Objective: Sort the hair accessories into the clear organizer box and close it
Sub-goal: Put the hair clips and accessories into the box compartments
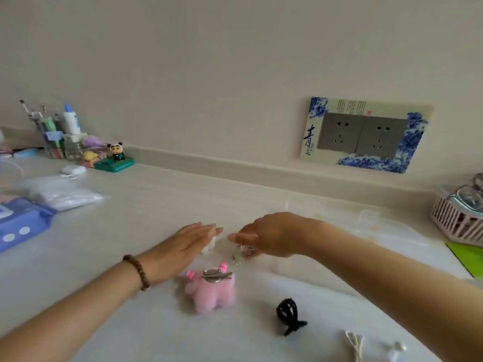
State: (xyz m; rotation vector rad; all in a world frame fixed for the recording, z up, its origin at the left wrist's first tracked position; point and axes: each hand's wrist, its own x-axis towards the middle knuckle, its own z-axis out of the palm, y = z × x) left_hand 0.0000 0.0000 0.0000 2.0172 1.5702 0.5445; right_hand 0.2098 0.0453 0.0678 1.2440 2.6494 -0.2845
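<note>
A pink plush hair clip [209,291] lies face down on the white desk, its metal clasp up. To its right lies a black hair tie [287,314]. My left hand [183,249], flat with fingers straight, hovers over a small white accessory [210,246]. Held palm down, my right hand [271,236] is above some small pale green and pink accessories [241,254]; whether it grips any is hidden. The clear organizer box [379,226] sits faintly visible behind my right forearm.
A pink basket [454,223] and a green sheet [467,257] stand at the right. Blue and white packets [39,205], a pen holder [55,137] and a panda figure [116,155] are at the left. A white cable [355,343] lies near the front edge.
</note>
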